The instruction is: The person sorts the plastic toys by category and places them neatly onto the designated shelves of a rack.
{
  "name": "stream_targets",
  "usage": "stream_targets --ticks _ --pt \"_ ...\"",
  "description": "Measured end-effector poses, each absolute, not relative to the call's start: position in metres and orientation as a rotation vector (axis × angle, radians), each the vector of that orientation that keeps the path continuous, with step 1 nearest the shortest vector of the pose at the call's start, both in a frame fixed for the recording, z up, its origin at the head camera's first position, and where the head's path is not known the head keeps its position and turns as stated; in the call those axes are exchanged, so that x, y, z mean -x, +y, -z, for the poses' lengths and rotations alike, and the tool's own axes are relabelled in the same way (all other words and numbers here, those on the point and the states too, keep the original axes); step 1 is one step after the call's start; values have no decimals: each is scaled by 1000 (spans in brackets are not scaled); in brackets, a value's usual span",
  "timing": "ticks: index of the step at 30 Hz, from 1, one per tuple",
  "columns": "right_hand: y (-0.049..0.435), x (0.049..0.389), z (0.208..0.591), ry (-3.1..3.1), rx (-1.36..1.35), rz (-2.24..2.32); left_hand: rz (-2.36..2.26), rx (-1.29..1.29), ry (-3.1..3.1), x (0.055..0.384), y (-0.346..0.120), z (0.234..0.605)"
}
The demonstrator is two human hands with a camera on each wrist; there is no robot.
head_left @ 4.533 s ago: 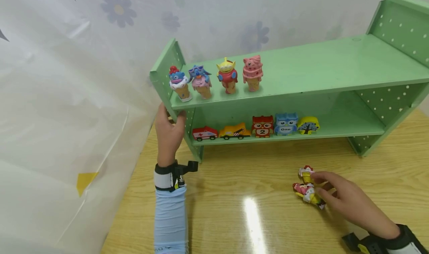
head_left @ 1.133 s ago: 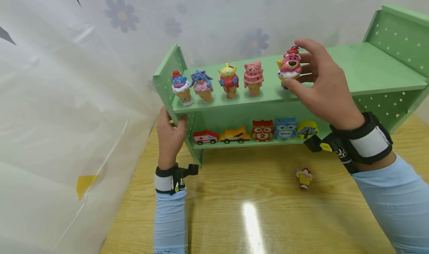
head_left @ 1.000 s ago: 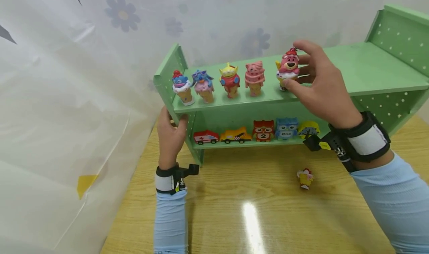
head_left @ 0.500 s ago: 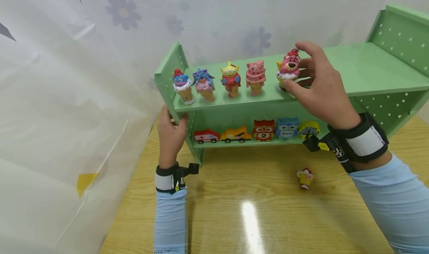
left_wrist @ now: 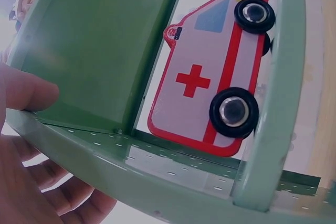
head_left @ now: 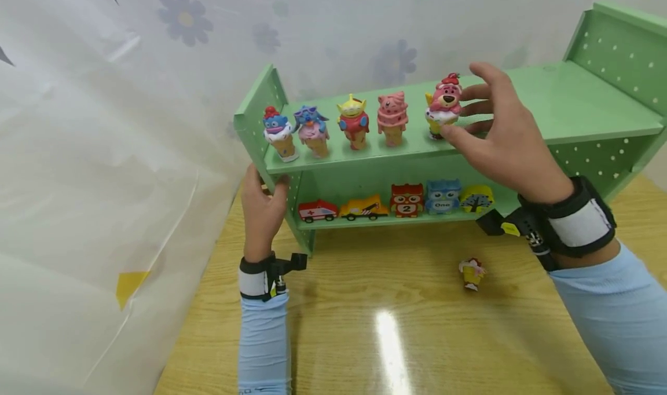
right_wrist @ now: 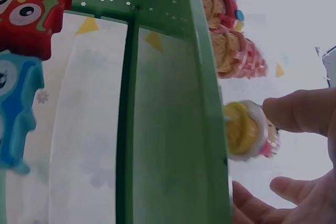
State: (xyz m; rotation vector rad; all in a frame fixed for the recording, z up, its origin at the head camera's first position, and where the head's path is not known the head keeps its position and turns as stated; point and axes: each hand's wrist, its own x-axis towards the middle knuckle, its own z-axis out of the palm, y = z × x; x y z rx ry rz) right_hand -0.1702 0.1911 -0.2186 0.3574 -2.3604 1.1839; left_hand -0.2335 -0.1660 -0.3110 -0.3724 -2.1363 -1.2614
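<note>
My left hand (head_left: 263, 212) holds the left side panel of the green shelf (head_left: 495, 108), thumb inside and fingers outside; the left wrist view shows the thumb (left_wrist: 29, 90) over the panel's edge. Upright on the top board is a pink bear ice-cream figurine (head_left: 443, 106). Around its right side is my right hand (head_left: 513, 137), fingers spread, thumb tip at the cone; the right wrist view shows the other fingers (right_wrist: 283, 203) apart from it. To its left stand a pink ice-cream figurine (head_left: 392, 119), a yellow-headed one (head_left: 353, 121) and two blue-headed ones (head_left: 311, 131).
On the lower board are a toy ambulance (head_left: 318, 211), a yellow tow truck (head_left: 363, 208), a red owl block (head_left: 407, 200), a blue owl block (head_left: 443, 197) and a yellow tree block (head_left: 476, 200). Another small figurine (head_left: 471, 274) lies on the wooden table (head_left: 339, 325).
My right hand has brought the bear figurine from the table to the top board. Since half a second ago its fingers have loosened away from the figurine. My left hand keeps its place.
</note>
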Motion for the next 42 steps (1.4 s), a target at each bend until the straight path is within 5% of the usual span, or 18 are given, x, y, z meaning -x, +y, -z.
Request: stream_targets --ticks 18,42 --pt "242 76 294 -2200 -113 -816 1274 377 -2125 231 -167 311" --pt "258 94 413 -2852 -234 -963 1243 391 -2141 233 -167 310"
